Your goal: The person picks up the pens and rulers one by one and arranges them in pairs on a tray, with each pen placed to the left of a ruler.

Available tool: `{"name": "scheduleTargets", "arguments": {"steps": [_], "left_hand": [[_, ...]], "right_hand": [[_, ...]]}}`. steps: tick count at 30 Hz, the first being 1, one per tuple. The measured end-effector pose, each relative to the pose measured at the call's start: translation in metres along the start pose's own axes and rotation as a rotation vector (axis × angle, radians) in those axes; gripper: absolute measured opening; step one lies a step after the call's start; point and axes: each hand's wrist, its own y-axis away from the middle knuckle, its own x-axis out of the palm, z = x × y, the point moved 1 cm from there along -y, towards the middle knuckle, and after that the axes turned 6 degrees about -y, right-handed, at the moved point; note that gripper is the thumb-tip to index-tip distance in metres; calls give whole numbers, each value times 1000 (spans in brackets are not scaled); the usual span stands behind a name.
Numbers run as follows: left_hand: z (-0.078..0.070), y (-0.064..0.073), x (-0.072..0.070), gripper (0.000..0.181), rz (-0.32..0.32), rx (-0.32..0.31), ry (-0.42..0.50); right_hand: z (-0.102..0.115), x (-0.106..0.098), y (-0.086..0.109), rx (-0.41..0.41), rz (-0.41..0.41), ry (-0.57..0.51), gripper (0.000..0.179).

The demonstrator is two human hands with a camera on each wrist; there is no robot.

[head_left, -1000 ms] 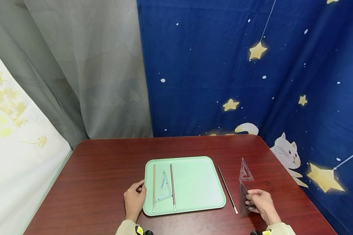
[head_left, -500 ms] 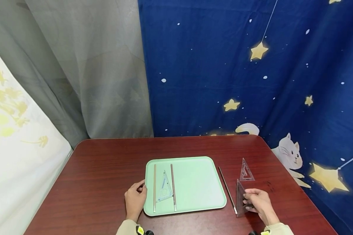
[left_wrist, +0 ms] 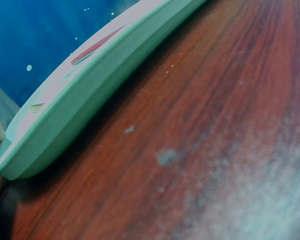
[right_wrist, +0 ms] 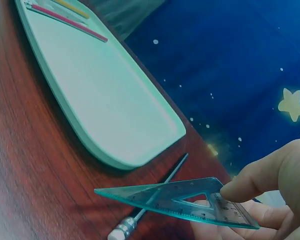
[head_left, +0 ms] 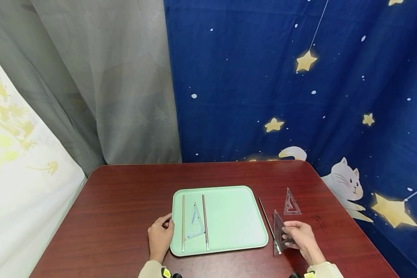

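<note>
My right hand (head_left: 301,238) pinches a clear set square (right_wrist: 190,200) between thumb and fingers, raised on edge over a dark pencil (head_left: 266,222). In the right wrist view that pencil's white eraser end (right_wrist: 121,231) shows below the set square. My left hand (head_left: 160,236) grips the left rim of a pale green tray (head_left: 236,216), thumb over the edge. On the tray's left side lie a yellow pencil (head_left: 183,224), a second clear set square (head_left: 195,224) and a red pencil (head_left: 205,224). The left wrist view shows the tray's side wall (left_wrist: 90,105) and a bit of my fingers.
A third clear set square (head_left: 292,204) lies flat on the brown table (head_left: 132,193), beyond my right hand. Behind the table hang a grey curtain (head_left: 135,96) and a blue one (head_left: 236,77) with stars. White cloth (head_left: 27,193) hangs at the left.
My right hand has moved left with the set square, from beside the dark pencil to over its eraser end. The left hand stays on the tray rim.
</note>
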Motion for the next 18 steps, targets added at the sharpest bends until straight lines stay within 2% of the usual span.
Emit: {"name": "scheduleTargets", "arguments": {"steps": [10, 18], "left_hand": [[2, 0, 1, 21, 0, -10, -4], [2, 0, 1, 21, -19, 8, 2]], "right_hand": [[1, 8, -1, -20, 6, -16, 28], [4, 15, 0, -18, 13, -6, 28]]}}
